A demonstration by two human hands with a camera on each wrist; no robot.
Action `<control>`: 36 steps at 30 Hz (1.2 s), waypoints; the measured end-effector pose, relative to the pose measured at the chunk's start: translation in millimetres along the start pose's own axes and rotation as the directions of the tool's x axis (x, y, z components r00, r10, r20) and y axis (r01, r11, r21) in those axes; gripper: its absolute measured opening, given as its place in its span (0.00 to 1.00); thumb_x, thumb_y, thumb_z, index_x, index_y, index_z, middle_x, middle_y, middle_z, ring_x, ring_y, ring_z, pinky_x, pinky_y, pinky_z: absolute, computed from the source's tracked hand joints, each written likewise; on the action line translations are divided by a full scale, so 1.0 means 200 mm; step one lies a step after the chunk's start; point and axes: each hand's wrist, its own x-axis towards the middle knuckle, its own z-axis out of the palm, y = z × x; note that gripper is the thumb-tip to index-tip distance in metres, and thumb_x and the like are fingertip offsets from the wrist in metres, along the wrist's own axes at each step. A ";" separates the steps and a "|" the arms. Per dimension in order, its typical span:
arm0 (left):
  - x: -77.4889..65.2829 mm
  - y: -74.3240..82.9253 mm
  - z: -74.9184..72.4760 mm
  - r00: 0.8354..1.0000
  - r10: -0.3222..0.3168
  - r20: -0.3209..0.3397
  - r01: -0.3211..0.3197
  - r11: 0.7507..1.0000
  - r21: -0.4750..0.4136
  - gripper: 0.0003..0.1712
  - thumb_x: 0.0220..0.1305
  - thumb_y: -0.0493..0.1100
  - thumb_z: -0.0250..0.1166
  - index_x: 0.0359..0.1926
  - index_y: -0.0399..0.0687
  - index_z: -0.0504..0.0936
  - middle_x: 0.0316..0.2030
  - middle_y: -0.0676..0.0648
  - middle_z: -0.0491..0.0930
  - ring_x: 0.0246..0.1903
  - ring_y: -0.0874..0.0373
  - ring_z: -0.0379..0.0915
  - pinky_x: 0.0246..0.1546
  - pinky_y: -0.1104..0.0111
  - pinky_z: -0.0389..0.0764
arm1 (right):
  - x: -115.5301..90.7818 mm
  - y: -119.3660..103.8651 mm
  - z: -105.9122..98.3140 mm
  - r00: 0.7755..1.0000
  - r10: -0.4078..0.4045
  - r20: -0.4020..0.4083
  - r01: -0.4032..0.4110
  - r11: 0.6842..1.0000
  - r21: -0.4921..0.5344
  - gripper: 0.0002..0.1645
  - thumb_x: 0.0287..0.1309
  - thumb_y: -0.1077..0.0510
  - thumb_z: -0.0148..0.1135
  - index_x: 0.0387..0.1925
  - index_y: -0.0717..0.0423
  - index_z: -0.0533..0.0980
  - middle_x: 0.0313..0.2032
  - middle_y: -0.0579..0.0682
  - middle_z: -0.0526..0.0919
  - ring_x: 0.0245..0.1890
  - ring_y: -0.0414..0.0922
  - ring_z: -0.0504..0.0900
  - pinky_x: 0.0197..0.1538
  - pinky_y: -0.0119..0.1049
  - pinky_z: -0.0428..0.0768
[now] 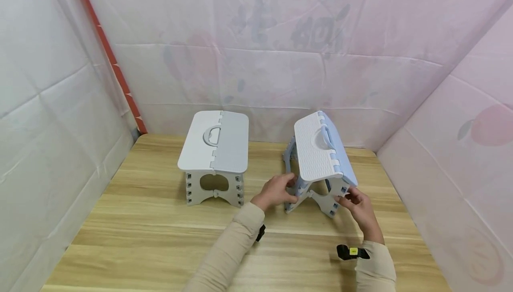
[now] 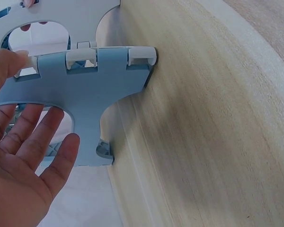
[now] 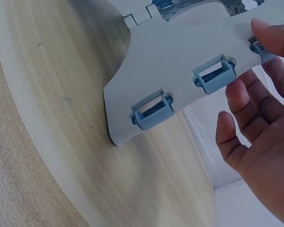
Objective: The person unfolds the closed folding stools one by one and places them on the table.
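A white and blue folding stool (image 1: 314, 158) stands partly folded on the right side of the table, its two seat halves sloping down from a raised middle seam. My left hand (image 1: 278, 190) grips its left leg. In the left wrist view the thumb lies on the hinged edge, and some fingers reach into the opening of the blue leg panel (image 2: 87, 92). My right hand (image 1: 362, 209) pinches the other edge of the white end panel (image 3: 168, 61), thumb on the face and fingers behind. A blue carry handle (image 1: 327, 137) lies along the seam.
A white and grey folding stool (image 1: 232, 143) stands unfolded to the left, its seat flat. Both are on a wood-grain table (image 1: 132, 221). Pale printed sheets (image 1: 256, 74) hang behind and at both sides, and a red strip (image 1: 110, 56) runs down the left corner.
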 end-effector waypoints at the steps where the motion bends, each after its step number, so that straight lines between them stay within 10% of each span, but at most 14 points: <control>1: 0.00 0.00 0.00 1.000 0.000 0.000 0.000 1.000 -0.002 0.26 0.45 0.44 0.72 0.49 0.53 0.76 0.41 0.54 0.79 0.41 0.65 0.73 0.37 0.73 0.72 | 0.00 0.00 0.00 1.000 0.000 0.000 0.000 1.000 0.000 0.22 0.55 0.67 0.63 0.52 0.67 0.72 0.33 0.41 0.76 0.32 0.41 0.71 0.34 0.28 0.74; 36: -0.04 0.06 0.02 0.999 -0.008 -0.045 0.007 1.000 -0.010 0.32 0.47 0.47 0.72 0.54 0.50 0.72 0.48 0.50 0.76 0.46 0.59 0.73 0.41 0.72 0.73 | -0.05 -0.09 -0.02 0.998 -0.041 0.044 0.048 0.985 -0.166 0.26 0.61 0.61 0.58 0.58 0.70 0.66 0.47 0.51 0.75 0.43 0.30 0.73 0.41 0.25 0.75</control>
